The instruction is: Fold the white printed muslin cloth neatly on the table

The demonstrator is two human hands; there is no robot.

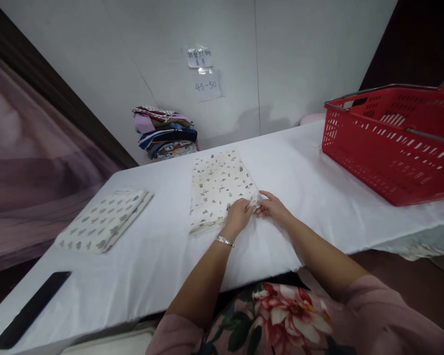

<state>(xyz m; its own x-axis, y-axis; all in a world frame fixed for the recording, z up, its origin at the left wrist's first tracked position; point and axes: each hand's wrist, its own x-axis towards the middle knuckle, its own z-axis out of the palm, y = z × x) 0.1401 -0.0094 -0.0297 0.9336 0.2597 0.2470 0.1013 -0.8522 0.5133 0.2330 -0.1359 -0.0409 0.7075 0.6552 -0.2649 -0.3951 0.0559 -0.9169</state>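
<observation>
A folded cream cloth (218, 182) with small printed figures lies on the white-covered table in front of me. My left hand (240, 215), with a silver bracelet at the wrist, is closed on the cloth's near right corner, where the fabric is bunched up. My right hand (274, 209) is at the same corner from the right side, its thumb and fingers bent against the cloth's edge. The fingertips of the right hand are partly hidden, so the exact hold is hard to see.
Another folded cloth (107, 219) with a grey-green print lies at the left. A long black flat object (31, 310) lies near the table's left front edge. At the right stands a red plastic basket (385, 153). Behind the table is a stack of folded fabrics (166, 133).
</observation>
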